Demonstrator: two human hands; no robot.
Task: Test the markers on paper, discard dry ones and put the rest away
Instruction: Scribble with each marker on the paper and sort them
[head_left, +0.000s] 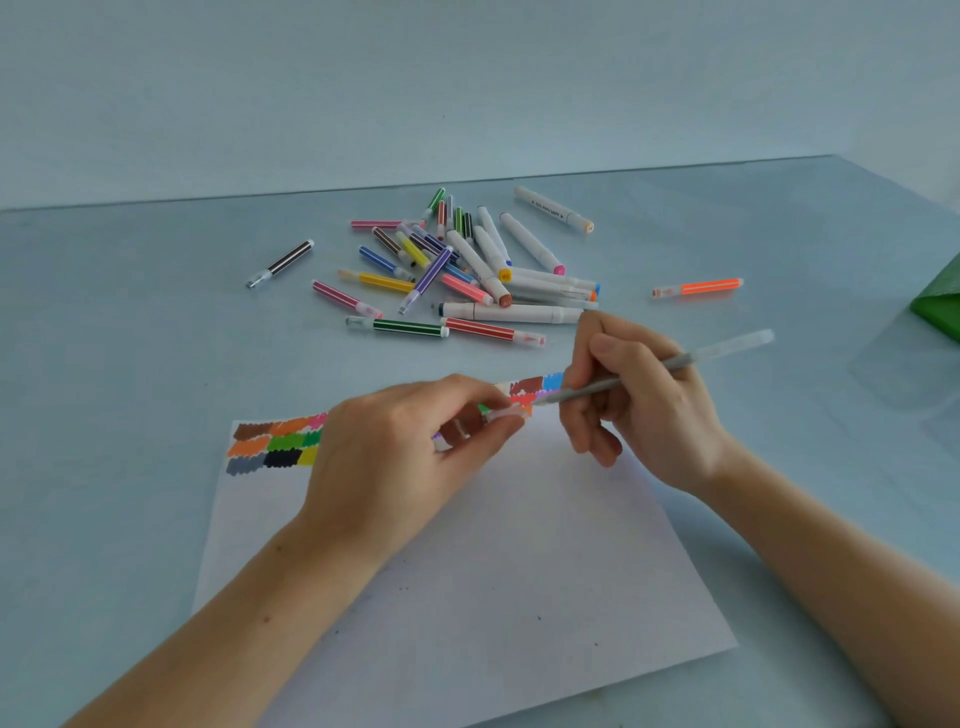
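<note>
A white sheet of paper (467, 561) lies before me, with several colour swatches (275, 441) along its far edge. My right hand (644, 410) grips a thin grey marker (675, 364), its tip pointing left toward the swatches. My left hand (400, 457) pinches a small clear cap (506, 414) just left of that tip. A pile of striped and white markers (467, 270) lies beyond the paper.
A dark striped marker (280, 263) lies apart at the left, an orange one (698, 287) at the right, a white one (553, 209) at the back. A green object (940, 306) sits at the right edge beside something clear (904, 364). The table is grey-blue.
</note>
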